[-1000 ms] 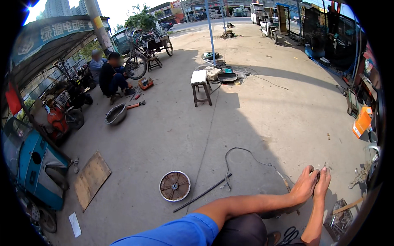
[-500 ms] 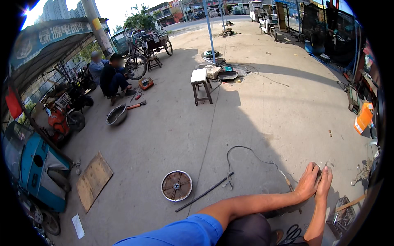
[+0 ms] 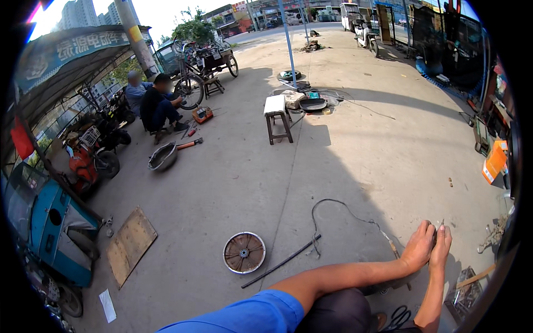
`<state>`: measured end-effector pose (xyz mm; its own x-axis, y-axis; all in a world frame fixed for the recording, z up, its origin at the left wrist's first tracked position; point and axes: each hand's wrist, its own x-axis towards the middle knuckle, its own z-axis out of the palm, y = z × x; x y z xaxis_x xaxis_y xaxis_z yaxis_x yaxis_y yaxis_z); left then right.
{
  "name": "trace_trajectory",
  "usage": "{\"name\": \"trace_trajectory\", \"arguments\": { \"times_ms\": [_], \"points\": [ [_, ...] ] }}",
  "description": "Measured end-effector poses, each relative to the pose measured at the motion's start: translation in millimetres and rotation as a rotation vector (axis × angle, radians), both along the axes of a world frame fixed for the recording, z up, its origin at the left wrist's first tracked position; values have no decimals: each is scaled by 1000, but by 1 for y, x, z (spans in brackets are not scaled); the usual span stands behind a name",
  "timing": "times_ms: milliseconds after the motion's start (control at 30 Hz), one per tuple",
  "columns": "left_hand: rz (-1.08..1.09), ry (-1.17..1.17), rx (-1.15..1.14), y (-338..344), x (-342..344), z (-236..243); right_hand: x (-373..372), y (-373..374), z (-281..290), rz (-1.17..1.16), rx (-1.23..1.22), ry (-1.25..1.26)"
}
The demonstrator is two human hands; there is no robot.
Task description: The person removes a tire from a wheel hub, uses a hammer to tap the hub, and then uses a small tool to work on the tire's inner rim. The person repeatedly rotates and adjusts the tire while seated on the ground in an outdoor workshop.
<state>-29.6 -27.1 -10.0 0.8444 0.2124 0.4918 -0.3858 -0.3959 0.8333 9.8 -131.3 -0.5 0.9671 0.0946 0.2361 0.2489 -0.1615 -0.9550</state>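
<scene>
Both my hands meet at the lower right, fingers closed and pressed together. My left hand [image 3: 417, 247] and my right hand [image 3: 439, 247] grip something small between them, mostly hidden by the fingers; a thin dark tip shows above the thumb. Beside my left hand lies a slim tool with a tan handle [image 3: 393, 248], its grey cord [image 3: 345, 204] looping over the concrete. Under my left forearm, a dark rounded object [image 3: 391, 284] is partly covered. Black-handled scissors [image 3: 397, 317] lie below, between my forearms. Left of my arm rest a brown-faced wheel hub [image 3: 244, 252] and a black rod [image 3: 280, 261].
A box of metal parts [image 3: 465, 289] stands right of my right forearm, near an orange carton [image 3: 494, 162]. Farther off are a white-topped stool [image 3: 276, 105], a basin [image 3: 162, 157] and a wooden board [image 3: 132, 246]. Two people [image 3: 160, 108] crouch by a cargo tricycle [image 3: 190, 91].
The whole view has shifted slightly, so things on the ground sit a little farther right. My hands stay pressed together with hardly any change.
</scene>
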Motion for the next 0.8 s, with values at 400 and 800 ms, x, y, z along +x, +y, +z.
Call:
{"name": "trace_trajectory", "arguments": {
  "times_ms": [400, 800],
  "points": [
    [-8, -45, 48, 6, -6, 1, 0, 3, -2, -1, 39, -6],
    [-27, -129, 168, 0, -12, 0, -7, -14, -7, -100, 103, -43]
  ]
}}
